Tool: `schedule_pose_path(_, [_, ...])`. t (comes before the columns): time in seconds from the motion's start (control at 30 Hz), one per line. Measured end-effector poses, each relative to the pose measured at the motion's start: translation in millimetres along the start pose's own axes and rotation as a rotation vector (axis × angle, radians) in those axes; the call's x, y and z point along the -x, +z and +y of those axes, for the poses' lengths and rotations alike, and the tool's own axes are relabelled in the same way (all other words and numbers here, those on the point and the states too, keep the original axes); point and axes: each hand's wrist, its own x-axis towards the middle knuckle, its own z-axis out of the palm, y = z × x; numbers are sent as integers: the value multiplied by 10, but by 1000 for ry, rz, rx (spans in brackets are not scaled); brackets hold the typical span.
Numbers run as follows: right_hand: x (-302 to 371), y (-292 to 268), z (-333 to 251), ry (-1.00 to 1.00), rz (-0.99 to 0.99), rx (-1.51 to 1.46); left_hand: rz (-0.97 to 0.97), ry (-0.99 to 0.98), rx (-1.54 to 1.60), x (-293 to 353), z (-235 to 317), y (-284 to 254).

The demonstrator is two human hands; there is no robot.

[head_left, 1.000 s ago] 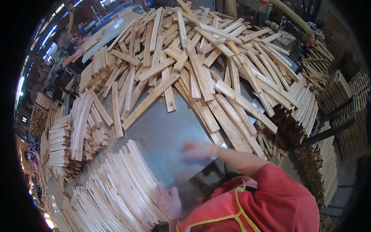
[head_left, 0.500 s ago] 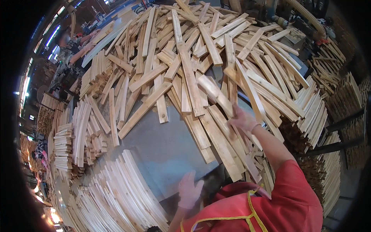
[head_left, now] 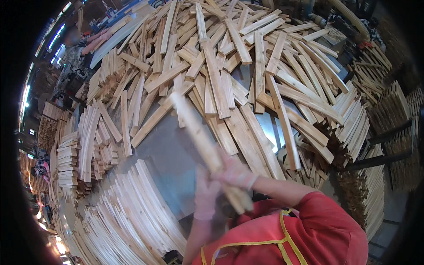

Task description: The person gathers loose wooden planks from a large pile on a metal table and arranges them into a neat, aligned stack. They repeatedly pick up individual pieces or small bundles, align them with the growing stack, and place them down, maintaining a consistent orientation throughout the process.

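Note:
My right hand (head_left: 236,171), in a pale glove, is closed round the lower part of a wooden slat (head_left: 197,132). The slat is tilted above the metal table (head_left: 170,165), its far end pointing up and left, and motion smears it. Close against the slat's lower left side is my left hand (head_left: 206,187), also gloved. Its fingers are blurred and partly hidden, so I cannot tell whether they grip the wood. Beyond both hands lies a big jumbled pile of slats (head_left: 216,84). A row of slats (head_left: 132,205) stands packed side by side to the left of my left hand.
Stacked slats (head_left: 68,163) stand along the table's left side, with more stacks (head_left: 353,119) at the right. A metal rack (head_left: 380,161) is on the far right. At the upper left a co-worker's arms (head_left: 95,42) reach over boards. A ribbed hose (head_left: 351,17) hangs at the back right.
My right hand has drawn the slat off the pile, leftward and nearer to me. My left hand has moved up from the table edge to meet it. The view has shifted slightly.

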Motion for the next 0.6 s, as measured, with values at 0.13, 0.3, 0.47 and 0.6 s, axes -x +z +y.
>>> schedule_pose_path(0.13, [83,699,202,-434,-161,432,341,-140,43,-97,-36,-655])
schedule_pose_path(0.3, [210,-126,737,-361,385,412,451,-236,-898,217,-59,-1405])
schedule_pose_path(0.47, [126,-1755,1261,203,795,709,611,-323,-1719,425,-512,-1998])
schedule_pose_path(0.6, [-205,-2134,1352,299,812,865,685,-223,-1847,431,-606,-1970])
